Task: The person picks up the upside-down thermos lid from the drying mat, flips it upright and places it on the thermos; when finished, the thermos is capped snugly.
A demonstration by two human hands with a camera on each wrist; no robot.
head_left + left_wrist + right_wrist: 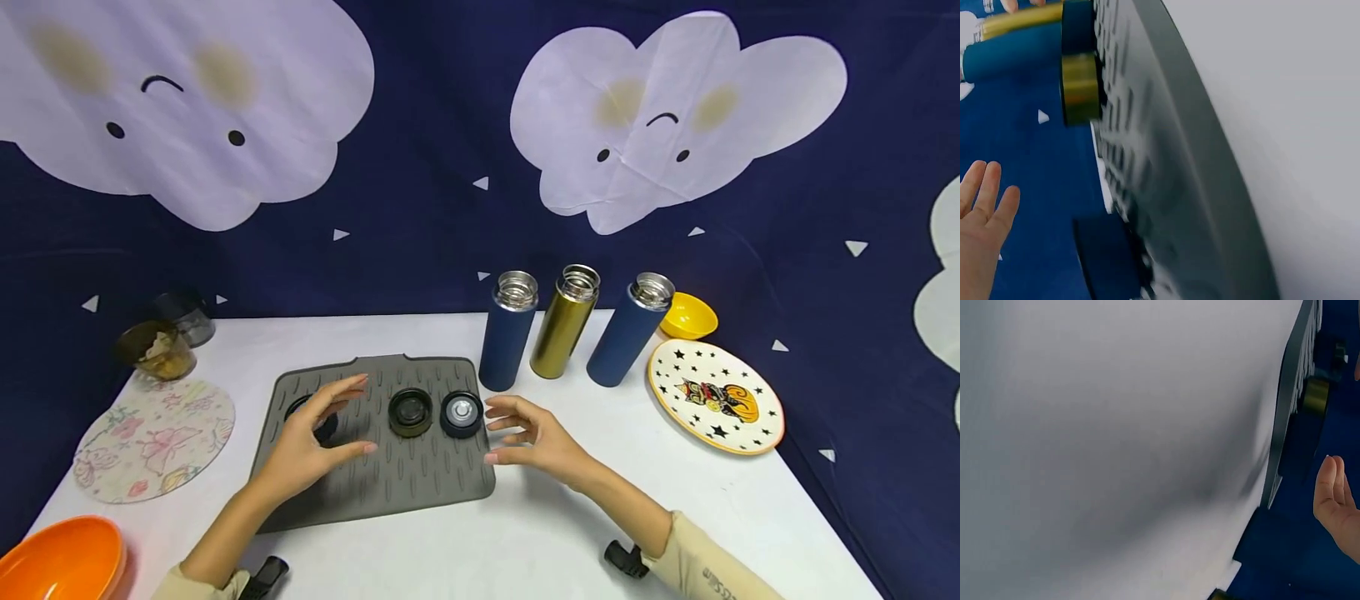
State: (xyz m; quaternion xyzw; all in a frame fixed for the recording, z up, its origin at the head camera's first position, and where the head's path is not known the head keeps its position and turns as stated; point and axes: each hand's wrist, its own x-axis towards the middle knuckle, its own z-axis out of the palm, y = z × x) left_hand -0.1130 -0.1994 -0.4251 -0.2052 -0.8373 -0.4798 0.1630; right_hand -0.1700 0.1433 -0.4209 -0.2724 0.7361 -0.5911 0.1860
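My left hand (306, 450) hovers over the left part of a grey ridged mat (375, 483), fingers and thumb apart, holding nothing. It partly hides a dark bottle lid (327, 427). A gold-sided lid (410, 412) and a dark blue lid (461, 414) with a silvery centre lie to its right on the mat. Just past the mat's right edge my right hand (542, 440) is held loosely bent beside the blue lid, with nothing in it. Behind stand a blue bottle (509, 333), a gold bottle (564, 325) and another blue bottle (630, 333), all uncapped.
At the right are a yellow bowl (688, 317) and a patterned oval plate (716, 396). A floral round mat (153, 442), an amber cup (161, 354), a clear grey cup (193, 323) and an orange bowl (63, 558) are at the left. A dark cloud-print cloth (435, 167) hangs behind.
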